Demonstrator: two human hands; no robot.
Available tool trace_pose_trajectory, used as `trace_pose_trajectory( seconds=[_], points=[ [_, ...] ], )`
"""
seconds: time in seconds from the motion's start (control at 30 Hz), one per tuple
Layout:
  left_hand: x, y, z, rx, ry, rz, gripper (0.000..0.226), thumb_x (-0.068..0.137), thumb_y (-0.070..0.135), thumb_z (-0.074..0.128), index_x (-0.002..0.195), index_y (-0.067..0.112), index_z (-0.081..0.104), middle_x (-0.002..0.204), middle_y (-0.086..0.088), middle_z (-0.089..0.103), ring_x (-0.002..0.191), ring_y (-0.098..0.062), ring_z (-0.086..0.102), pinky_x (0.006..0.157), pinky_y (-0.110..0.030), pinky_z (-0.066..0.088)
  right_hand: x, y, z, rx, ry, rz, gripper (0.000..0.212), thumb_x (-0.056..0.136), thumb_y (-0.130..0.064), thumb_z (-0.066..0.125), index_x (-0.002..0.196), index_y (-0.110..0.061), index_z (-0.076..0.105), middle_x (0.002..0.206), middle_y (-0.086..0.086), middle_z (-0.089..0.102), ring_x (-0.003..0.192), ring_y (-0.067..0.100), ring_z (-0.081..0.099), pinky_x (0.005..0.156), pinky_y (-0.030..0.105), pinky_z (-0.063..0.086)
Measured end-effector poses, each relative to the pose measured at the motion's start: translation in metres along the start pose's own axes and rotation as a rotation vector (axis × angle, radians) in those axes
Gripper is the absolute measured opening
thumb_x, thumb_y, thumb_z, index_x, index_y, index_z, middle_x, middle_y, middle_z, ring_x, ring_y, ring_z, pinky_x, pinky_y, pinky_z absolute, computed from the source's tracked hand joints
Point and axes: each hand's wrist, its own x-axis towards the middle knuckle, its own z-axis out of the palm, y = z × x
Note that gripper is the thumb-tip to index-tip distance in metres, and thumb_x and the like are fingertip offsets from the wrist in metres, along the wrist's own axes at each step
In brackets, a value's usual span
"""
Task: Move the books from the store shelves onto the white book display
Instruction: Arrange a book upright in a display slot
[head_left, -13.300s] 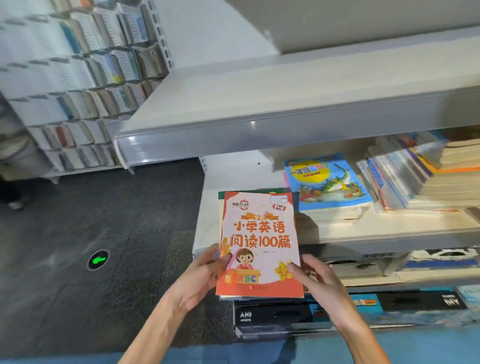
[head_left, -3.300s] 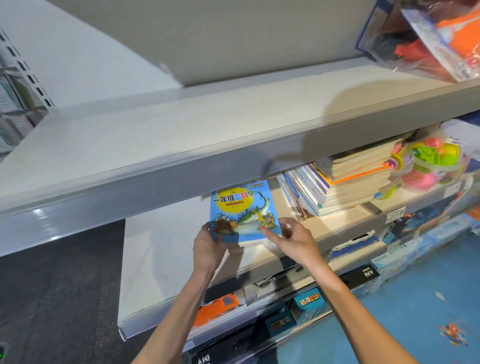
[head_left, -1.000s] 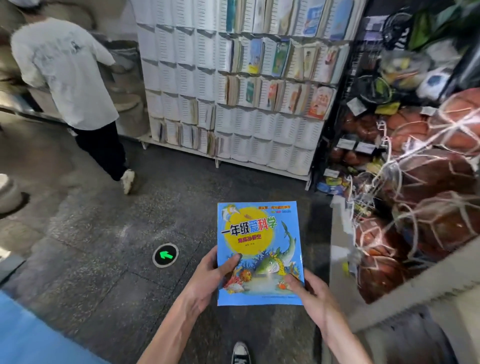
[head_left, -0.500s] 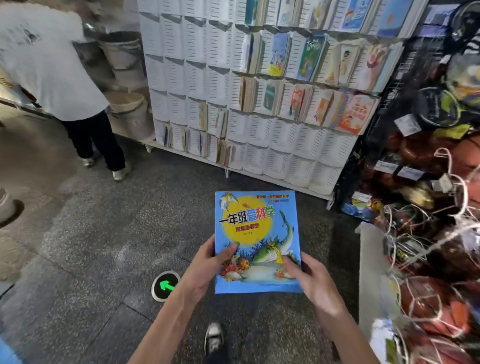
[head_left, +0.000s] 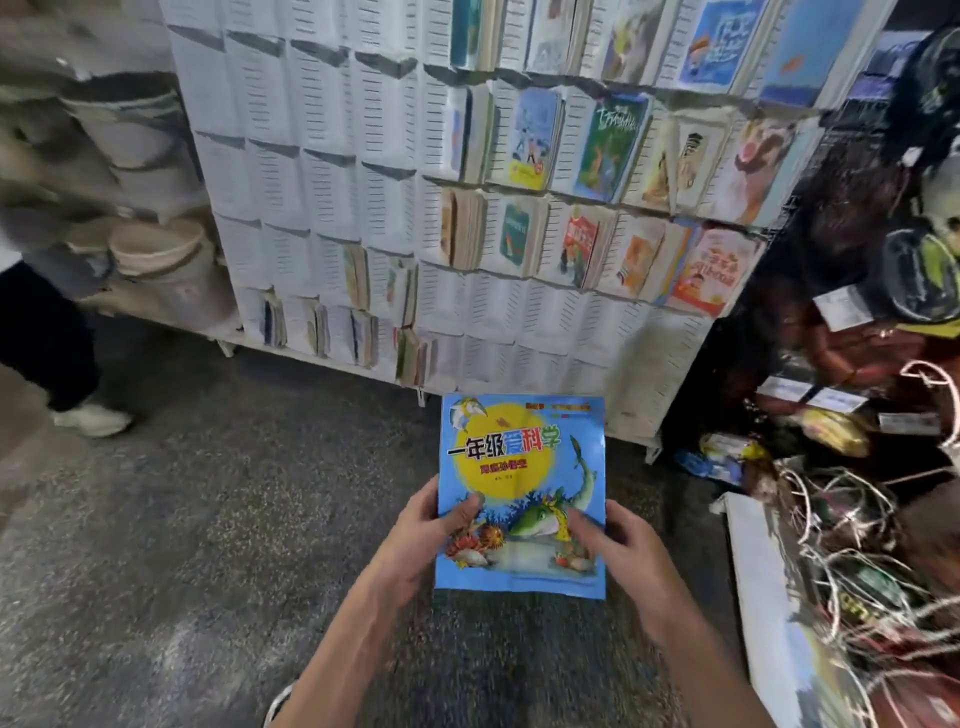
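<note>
Book (head_left: 522, 493) with a blue cover is held face up at lower centre of the frame, above the dark floor (head_left: 182, 519). Its lower left edge is gripped by the left hand (head_left: 423, 540), thumb laid on the cover, fingers curled beneath. Its lower right edge is gripped likewise by the right hand (head_left: 621, 551). The white book display (head_left: 322, 171) is seen across the upper centre; pockets at its right are filled with books. Netted balls (head_left: 857, 519) are stacked at right.

Your arms: bare to the frame edge, no sleeves
Your left hand (head_left: 415, 540): no glove
Your right hand (head_left: 626, 548): no glove
Your shoe (head_left: 278, 704): white-edged toe
</note>
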Motion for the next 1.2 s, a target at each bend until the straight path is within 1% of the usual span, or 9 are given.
trace_pose_trajectory(
  seconds=[0.23,0.4,0.47,0.57,0.67,0.87,0.97,1.1,1.2],
  points=[
    [0.137,0.042,-0.016,0.095,-0.040,-0.028,0.040,0.095,0.007,0.065,0.134,0.015,0.060,0.125,-0.004,0.072,0.117,-0.024,0.068,0.101,-0.044,0.053,0.139,-0.029,-0.001,-0.068,0.052,-0.027,0.019,0.091,-0.032,0.071,0.110,-0.034,0.071,0.103,-0.017,0.075,0.097,0.005,0.069,0.081,0.028,0.054],
    [0.246,0.070,-0.028,0.184,0.014,-0.040,0.038,0.095,0.007,0.067,0.131,0.016,0.061,0.118,-0.005,0.075,0.104,-0.027,0.072,0.073,-0.036,0.060,0.255,-0.045,-0.009,-0.135,-0.007,-0.028,0.029,0.085,-0.027,0.079,0.113,-0.023,0.072,0.107,-0.009,0.077,0.099,0.012,0.072,0.087,0.043,0.058],
    [0.286,0.088,-0.033,0.189,0.046,-0.034,0.039,0.095,0.004,0.066,0.130,0.021,0.060,0.117,-0.003,0.075,0.104,-0.026,0.072,0.067,-0.029,0.057,0.298,-0.058,-0.010,-0.169,-0.019,-0.040,0.031,0.082,-0.028,0.082,0.111,-0.023,0.073,0.103,-0.011,0.077,0.098,0.010,0.072,0.083,0.035,0.060],
    [0.339,0.117,-0.046,0.205,0.084,-0.016,0.048,0.092,0.006,0.070,0.135,0.023,0.058,0.120,-0.003,0.074,0.108,-0.025,0.069,0.078,-0.032,0.058,0.356,-0.090,-0.007,-0.223,-0.070,-0.079,0.026,0.082,-0.031,0.080,0.107,-0.026,0.075,0.099,-0.020,0.076,0.096,-0.002,0.070,0.074,0.016,0.053],
    [0.382,0.139,-0.067,0.230,0.099,-0.030,0.051,0.090,0.006,0.071,0.136,0.024,0.059,0.121,-0.004,0.074,0.114,-0.029,0.068,0.097,-0.051,0.054,0.400,-0.123,0.000,-0.287,-0.124,-0.088,0.023,0.080,-0.043,0.078,0.101,-0.036,0.073,0.098,-0.025,0.075,0.094,-0.008,0.068,0.078,0.018,0.053],
    [0.470,0.160,-0.115,0.268,0.112,-0.044,0.055,0.084,0.000,0.075,0.136,0.008,0.057,0.115,-0.017,0.074,0.097,-0.040,0.071,0.075,-0.048,0.061,0.496,-0.162,0.031,-0.472,-0.268,-0.040,0.016,0.086,-0.033,0.078,0.092,-0.040,0.066,0.086,-0.024,0.073,0.078,-0.012,0.066,0.063,0.014,0.051],
    [0.519,0.169,-0.143,0.271,0.100,-0.077,0.070,0.070,0.015,0.082,0.135,0.008,0.056,0.119,-0.018,0.072,0.105,-0.040,0.070,0.086,-0.053,0.059,0.548,-0.167,0.056,-0.624,-0.326,-0.010,0.020,0.086,-0.038,0.076,0.100,-0.035,0.063,0.093,-0.017,0.071,0.076,-0.013,0.063,0.058,0.011,0.047],
    [0.592,0.177,-0.183,0.327,0.103,-0.161,0.049,0.084,-0.011,0.067,0.127,0.011,0.059,0.114,-0.012,0.074,0.102,-0.032,0.072,0.087,-0.047,0.060,0.614,-0.166,0.097,-0.715,-0.342,0.016,0.014,0.091,-0.036,0.071,0.095,-0.032,0.058,0.090,-0.016,0.067,0.072,-0.012,0.062,0.055,0.011,0.043],
    [0.643,0.179,-0.207,0.412,0.120,-0.196,0.049,0.083,-0.002,0.069,0.129,0.011,0.058,0.114,-0.009,0.073,0.101,-0.026,0.072,0.089,-0.050,0.059,0.656,-0.162,0.125,-0.753,-0.289,0.037,0.020,0.093,-0.037,0.068,0.108,-0.028,0.060,0.102,-0.012,0.069,0.084,-0.006,0.064,0.058,0.008,0.044]
  ],
)
